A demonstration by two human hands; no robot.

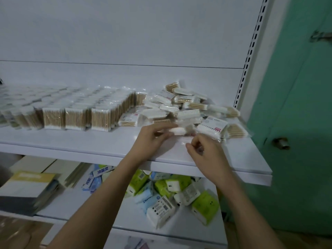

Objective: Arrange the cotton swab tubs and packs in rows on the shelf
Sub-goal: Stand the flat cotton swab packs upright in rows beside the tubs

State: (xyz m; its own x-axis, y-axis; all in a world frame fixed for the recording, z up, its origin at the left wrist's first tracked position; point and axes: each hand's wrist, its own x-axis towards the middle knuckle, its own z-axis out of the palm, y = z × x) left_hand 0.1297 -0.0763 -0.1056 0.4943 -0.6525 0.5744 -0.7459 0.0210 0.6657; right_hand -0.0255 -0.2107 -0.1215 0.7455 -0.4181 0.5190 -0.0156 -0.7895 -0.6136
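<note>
On shelf (107,141): left hand (152,139) pinching swab pack (177,131).

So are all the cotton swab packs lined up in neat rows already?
No, a loose pile of packs lies jumbled on the shelf beside the neat rows.

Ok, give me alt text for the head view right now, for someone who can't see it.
Two bare hands work at the front of a white shelf: the left hand holds a small cotton swab pack, the right hand pinches its clear wrapper. Behind them lies a loose pile of packs; upright rows of packs fill the shelf's left. Tissue packs sit on the shelf below.
</note>
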